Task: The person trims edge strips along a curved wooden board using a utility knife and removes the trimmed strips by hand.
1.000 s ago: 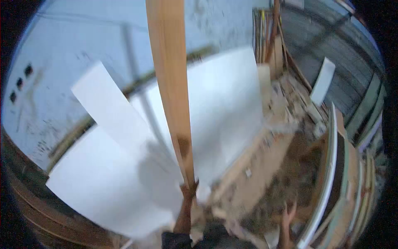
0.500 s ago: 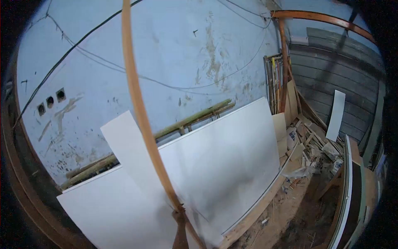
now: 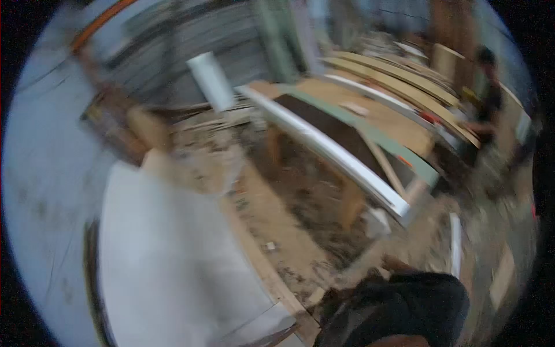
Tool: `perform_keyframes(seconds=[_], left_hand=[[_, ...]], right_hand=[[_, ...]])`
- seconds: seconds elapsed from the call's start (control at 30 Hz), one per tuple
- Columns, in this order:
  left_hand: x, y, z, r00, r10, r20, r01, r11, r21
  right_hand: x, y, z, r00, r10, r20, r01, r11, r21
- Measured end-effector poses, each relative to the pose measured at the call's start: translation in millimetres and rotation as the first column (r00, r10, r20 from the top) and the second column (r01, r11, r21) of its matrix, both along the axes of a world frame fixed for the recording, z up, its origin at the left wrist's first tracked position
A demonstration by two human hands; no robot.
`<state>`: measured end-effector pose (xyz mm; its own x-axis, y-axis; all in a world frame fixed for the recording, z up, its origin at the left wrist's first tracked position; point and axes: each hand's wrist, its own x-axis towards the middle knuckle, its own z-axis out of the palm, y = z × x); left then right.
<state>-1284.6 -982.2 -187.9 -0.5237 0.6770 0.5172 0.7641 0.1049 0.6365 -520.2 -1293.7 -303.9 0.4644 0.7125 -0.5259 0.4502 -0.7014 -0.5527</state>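
Note:
Neither of my hands can be made out in this blurred view. Dark cloth (image 3: 399,303) fills the lower edge right of centre, with a strip of bare skin below it; whose it is, I cannot tell. A small brownish shape just above the cloth is too smeared to name. Large white panels (image 3: 167,248) lean along the blue wall (image 3: 46,191) at left. The long wooden strip is out of sight.
A cluttered work table (image 3: 393,127) carries a long white strip (image 3: 329,147) along its near edge. Long yellowish boards (image 3: 399,81) lie behind it. Another person (image 3: 490,98) is at the far right. Scraps (image 3: 214,133) litter the floor near a pale upright panel (image 3: 212,81).
My view has swung to the right, from the wall toward the table and the other person. The hand holding the wooden strip has left the view, as has the strip.

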Motion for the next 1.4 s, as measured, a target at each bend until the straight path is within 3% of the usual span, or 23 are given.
perform_keyframes(seconds=[0.13, 0.23, 0.37, 0.43, 0.5, 0.57, 0.7, 0.77, 0.9, 0.97, 1.0, 1.07, 1.13, 1.27, 1.33, 1.4], left_hand=[[137.5, 64.7, -4.8, 0.959, -0.269, -0.094, 0.265, 0.963, -0.053], [210.8, 79.4, -15.3, 0.912, -0.397, -0.106, 0.386, 0.916, -0.108], [275.7, 88.6, -25.3, 0.851, -0.515, -0.102, 0.495, 0.852, -0.169], [298.8, 87.0, -30.4, 0.830, -0.548, -0.103, 0.524, 0.829, -0.193], [320.7, 85.2, -33.2, 0.813, -0.573, -0.101, 0.547, 0.812, -0.205], [337.4, 85.0, -38.0, 0.792, -0.601, -0.111, 0.570, 0.792, -0.220], [363.0, 79.0, -45.4, 0.765, -0.633, -0.119, 0.596, 0.766, -0.239], [374.6, 74.7, -45.6, 0.758, -0.641, -0.124, 0.600, 0.759, -0.253], [392.4, 68.4, -51.2, 0.743, -0.656, -0.132, 0.617, 0.748, -0.246], [402.6, 67.1, -51.8, 0.745, -0.652, -0.139, 0.614, 0.752, -0.241], [408.0, 65.4, -52.9, 0.746, -0.650, -0.146, 0.612, 0.755, -0.236], [414.1, 58.5, -57.9, 0.752, -0.643, -0.150, 0.607, 0.762, -0.225], [418.1, 47.6, -65.7, 0.755, -0.637, -0.156, 0.605, 0.769, -0.207], [411.3, 1.7, -94.0, 0.730, -0.671, -0.126, 0.659, 0.741, -0.127], [396.3, -40.3, -122.5, 0.544, -0.836, 0.078, 0.839, 0.543, -0.029], [469.4, -85.0, -119.3, 0.288, -0.890, 0.355, 0.952, 0.305, -0.008]], right_hand=[[-26.2, 4.5, -3.2, 0.994, -0.093, -0.048, 0.094, 0.995, 0.016], [-22.4, 14.2, 12.1, 0.999, -0.038, 0.009, 0.039, 0.998, -0.052], [-5.8, -11.8, -25.1, 0.981, 0.015, 0.192, -0.033, 0.995, 0.091], [0.5, -40.6, -27.3, 0.987, -0.155, 0.040, 0.158, 0.985, -0.068], [13.2, -69.6, -29.4, 0.988, -0.149, 0.046, 0.154, 0.982, -0.114], [18.8, -102.7, -21.6, 0.941, -0.336, -0.037, 0.312, 0.907, -0.284], [15.1, -182.9, -27.6, 0.926, -0.376, 0.029, 0.365, 0.874, -0.320], [13.5, -216.4, -52.8, 0.914, -0.371, 0.164, 0.400, 0.890, -0.218], [20.9, -238.0, -32.9, 0.824, -0.560, 0.083, 0.560, 0.782, -0.273], [34.9, -227.6, -0.3, 0.791, -0.601, 0.117, 0.611, 0.762, -0.216], [39.5, -230.8, -23.0, 0.732, -0.616, 0.291, 0.646, 0.764, -0.009], [83.7, -219.3, -24.3, 0.665, -0.670, 0.331, 0.657, 0.735, 0.166], [132.2, -186.8, 35.6, 0.689, -0.673, 0.271, 0.618, 0.740, 0.265], [249.1, -100.0, 110.9, 0.644, -0.743, 0.182, 0.541, 0.611, 0.577], [329.1, -58.8, 94.8, 0.718, -0.648, 0.254, 0.343, 0.647, 0.682], [379.5, -9.3, 106.5, 0.698, -0.616, 0.367, 0.201, 0.659, 0.725]])
